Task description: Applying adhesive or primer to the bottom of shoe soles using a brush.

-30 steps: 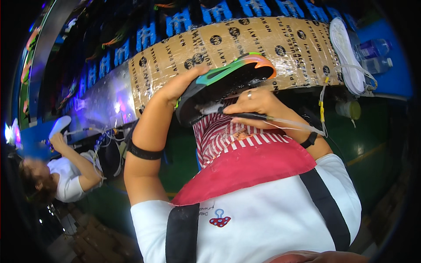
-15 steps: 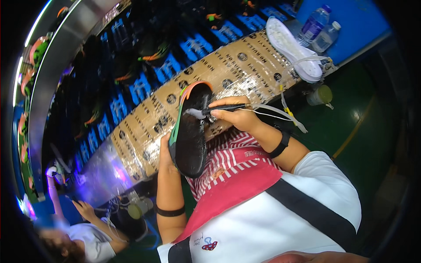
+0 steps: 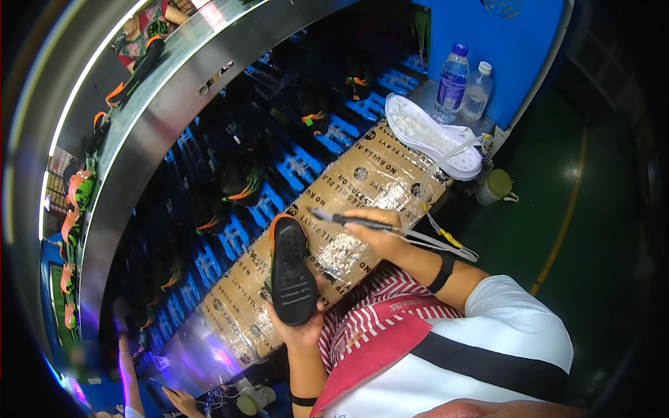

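My left hand is wrapped round the lower end of a shoe sole, black inside with an orange and green rim. The sole's holed and ridged inner face is turned up to me. Between the fingers of my right hand is a slim black brush with a pale tube running off its back end. Its bristle tip points left, over the cardboard, just beyond the sole's far end and apart from it.
Printed cardboard under clear wrap covers the ledge. Beyond it run blue racks carrying black shoe uppers. A white sole, two bottles and a hanging jar are at right. A co-worker's hand shows lower left.
The brush has come off the sole's inner face and now hovers past its far end. My left hand has shifted under the sole's near end. The whole view has swung.
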Action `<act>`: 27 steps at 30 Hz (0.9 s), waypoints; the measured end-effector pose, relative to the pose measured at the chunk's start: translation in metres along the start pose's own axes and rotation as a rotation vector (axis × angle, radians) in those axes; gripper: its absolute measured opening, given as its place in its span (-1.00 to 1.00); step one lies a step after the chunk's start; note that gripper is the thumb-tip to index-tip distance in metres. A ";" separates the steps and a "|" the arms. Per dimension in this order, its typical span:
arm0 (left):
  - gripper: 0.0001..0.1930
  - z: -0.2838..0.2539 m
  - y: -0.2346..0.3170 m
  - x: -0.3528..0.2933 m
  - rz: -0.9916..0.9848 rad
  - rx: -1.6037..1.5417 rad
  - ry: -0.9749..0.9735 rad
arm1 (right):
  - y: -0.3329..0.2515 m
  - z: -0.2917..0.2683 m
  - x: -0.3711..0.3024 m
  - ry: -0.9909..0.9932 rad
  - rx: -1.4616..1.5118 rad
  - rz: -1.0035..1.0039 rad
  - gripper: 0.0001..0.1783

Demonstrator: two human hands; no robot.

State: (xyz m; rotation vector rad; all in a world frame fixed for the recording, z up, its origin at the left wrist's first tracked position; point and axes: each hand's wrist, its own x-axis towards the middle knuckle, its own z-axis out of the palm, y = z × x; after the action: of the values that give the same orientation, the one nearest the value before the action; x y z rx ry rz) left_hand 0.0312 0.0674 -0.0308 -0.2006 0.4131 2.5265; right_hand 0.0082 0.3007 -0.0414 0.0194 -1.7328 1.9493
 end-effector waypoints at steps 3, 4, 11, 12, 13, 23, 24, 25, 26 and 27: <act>-0.33 0.006 -0.010 0.000 0.119 0.168 0.130 | 0.017 -0.018 0.016 0.072 -0.092 0.031 -0.77; -0.33 0.007 -0.010 -0.001 0.156 0.262 0.165 | 0.023 -0.021 0.018 0.081 -0.016 0.149 -0.77; -0.23 0.101 0.024 0.049 0.533 0.684 -0.033 | 0.059 -0.037 0.035 0.142 0.117 0.340 -0.76; -0.23 0.125 0.033 0.059 0.568 0.702 -0.064 | 0.056 -0.038 0.036 0.154 0.143 0.367 -0.75; -0.24 0.157 0.039 0.061 0.643 0.709 -0.147 | 0.048 -0.033 0.037 0.141 0.178 0.393 -0.76; -0.12 0.312 0.158 0.174 0.423 0.551 -0.320 | 0.049 -0.031 0.036 0.067 0.213 0.385 -0.76; -0.21 0.311 0.152 0.178 0.559 0.642 -0.128 | 0.048 -0.033 0.036 0.082 0.251 0.387 -0.78; -0.27 0.308 0.152 0.177 0.596 0.753 -0.100 | 0.048 -0.035 0.035 0.085 0.236 0.387 -0.77; -0.33 0.303 0.152 0.176 0.633 0.865 -0.071 | 0.049 -0.038 0.035 0.088 0.242 0.388 -0.77; -0.33 0.300 0.154 0.174 0.631 0.872 -0.070 | 0.051 -0.040 0.035 0.080 0.220 0.381 -0.77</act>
State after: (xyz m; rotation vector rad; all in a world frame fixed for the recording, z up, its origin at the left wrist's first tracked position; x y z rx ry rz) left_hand -0.2151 0.1349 0.2499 0.4131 1.6924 2.6251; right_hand -0.0282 0.3485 -0.0830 -0.3290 -1.5466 2.3709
